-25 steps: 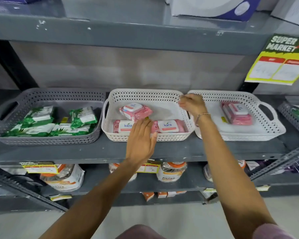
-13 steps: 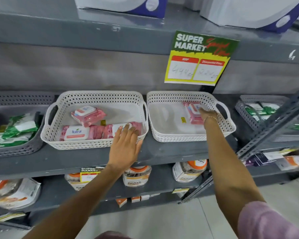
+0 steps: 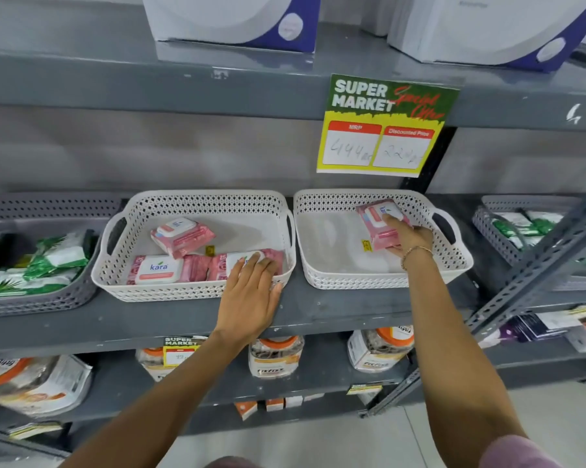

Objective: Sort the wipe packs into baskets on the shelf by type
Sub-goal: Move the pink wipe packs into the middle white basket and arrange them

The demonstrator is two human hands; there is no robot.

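Observation:
Two white perforated baskets stand side by side on the grey shelf. The middle basket (image 3: 197,204) holds three pink wipe packs: one tilted at the back (image 3: 182,235) and two flat along the front (image 3: 163,269). My left hand (image 3: 251,292) lies over this basket's front rim, fingers spread on the front right pack (image 3: 247,261). In the right basket (image 3: 359,275), my right hand (image 3: 407,238) grips a pink wipe pack (image 3: 376,228) and holds it tilted up off the basket floor. A grey basket (image 3: 42,298) at the left holds green wipe packs (image 3: 58,256).
Another grey basket (image 3: 494,228) with green packs sits at the far right behind a slanted metal brace (image 3: 534,261). A price sign (image 3: 384,126) hangs from the shelf above. Jars (image 3: 274,356) stand on the lower shelf. White boxes (image 3: 231,18) sit on top.
The view has swung right and then steadied. My right hand went from the basket rim into the right basket and closed on the pink pack, lifting it. My left hand stays on the middle basket.

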